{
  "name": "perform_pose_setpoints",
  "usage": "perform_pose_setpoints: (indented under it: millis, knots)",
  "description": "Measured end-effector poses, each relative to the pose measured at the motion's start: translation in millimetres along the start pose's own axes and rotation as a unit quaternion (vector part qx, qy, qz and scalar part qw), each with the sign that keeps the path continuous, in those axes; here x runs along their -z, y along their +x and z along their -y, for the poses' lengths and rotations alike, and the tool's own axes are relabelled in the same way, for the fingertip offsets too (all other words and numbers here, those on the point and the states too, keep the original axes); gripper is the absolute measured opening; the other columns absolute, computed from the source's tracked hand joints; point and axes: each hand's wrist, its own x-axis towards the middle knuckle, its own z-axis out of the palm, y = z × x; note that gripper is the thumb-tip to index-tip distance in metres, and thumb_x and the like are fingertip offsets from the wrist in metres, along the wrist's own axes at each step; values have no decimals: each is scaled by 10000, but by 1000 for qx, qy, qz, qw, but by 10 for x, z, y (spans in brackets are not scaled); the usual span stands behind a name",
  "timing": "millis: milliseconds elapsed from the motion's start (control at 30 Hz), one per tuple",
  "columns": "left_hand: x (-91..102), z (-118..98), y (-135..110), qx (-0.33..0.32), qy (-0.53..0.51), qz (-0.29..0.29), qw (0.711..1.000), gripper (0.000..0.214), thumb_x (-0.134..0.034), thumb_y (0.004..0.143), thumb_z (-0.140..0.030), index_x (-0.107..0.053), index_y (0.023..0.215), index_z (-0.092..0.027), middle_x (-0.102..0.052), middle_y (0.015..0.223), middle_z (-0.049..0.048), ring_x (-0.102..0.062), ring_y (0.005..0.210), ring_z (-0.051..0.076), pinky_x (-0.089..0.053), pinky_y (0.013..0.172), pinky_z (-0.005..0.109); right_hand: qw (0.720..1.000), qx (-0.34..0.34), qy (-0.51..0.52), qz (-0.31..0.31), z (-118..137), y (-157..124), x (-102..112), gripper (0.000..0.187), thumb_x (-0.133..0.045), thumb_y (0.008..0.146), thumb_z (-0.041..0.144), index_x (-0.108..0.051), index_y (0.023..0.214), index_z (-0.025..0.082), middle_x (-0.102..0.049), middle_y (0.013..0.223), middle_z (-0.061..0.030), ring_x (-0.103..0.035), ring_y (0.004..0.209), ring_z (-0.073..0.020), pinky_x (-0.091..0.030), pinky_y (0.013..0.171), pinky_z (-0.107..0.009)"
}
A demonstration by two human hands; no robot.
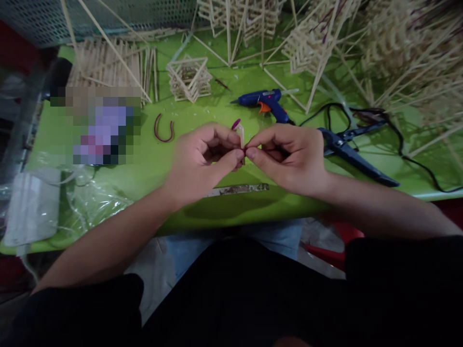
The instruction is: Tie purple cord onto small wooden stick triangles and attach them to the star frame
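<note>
My left hand (202, 161) pinches a small pale wooden piece (242, 137) with a magenta tip (236, 124), held upright above the green table. Against it, my right hand (294, 159) has thumb and forefinger closed on a thin dark red cord (245, 150), which seems to pass around the wood; the fingertips hide most of it. A loose curved length of similar cord (163, 135) lies left of my hands. Beyond them rests a blue hot glue gun (258, 99) with an orange trigger. Dark-handled pliers or cutters (356, 152) lie beside my right wrist.
Stacked wooden-stick frames (190, 79) fill the far side and right of the green table (202, 212). A row of loose sticks (108, 65) lies at the back left. Nearer are a white power strip (32, 207), clear plastic wrap (97, 200) and a narrow worn strip (240, 189).
</note>
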Motion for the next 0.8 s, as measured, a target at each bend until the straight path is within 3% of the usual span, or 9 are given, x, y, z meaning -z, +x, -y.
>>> perform_pose_setpoints:
  millis: [167,333,567,800]
  knots:
    - [3,-12,1,0,3,5,1000,247,-1000,943,-352,-795,984,-221,-806,895,10,-776,693,146,-710,667,295,1000,-2,-3,-5,20,-14,-4,109,-781,1050,190,-816,951,222,-419,595,73,-298,525,-94,-258,532,-343]
    - [11,-6,4,-3,-5,20,1000,273,-997,951,-399,-787,953,-224,-779,842,6,-762,664,154,-710,653,316,1000,-28,-5,-2,11,-14,5,183,-887,1041,342,-795,914,248,-421,588,59,-303,541,-114,-247,528,-359]
    - [21,39,17,-19,5,2,1000,291,-1034,919,-394,-805,972,-223,-799,879,14,-763,694,149,-692,655,298,1000,-14,10,-16,70,-71,-29,141,-804,1049,168,-800,927,241,-467,608,63,-320,527,-93,-244,537,-353]
    - [-7,37,-7,-16,2,9,1000,306,-1050,908,-397,-825,1023,-225,-815,886,20,-753,696,147,-680,651,290,1000,-28,5,-3,158,-123,-24,95,-832,1039,239,-838,947,259,-493,604,50,-338,518,-109,-263,491,-359]
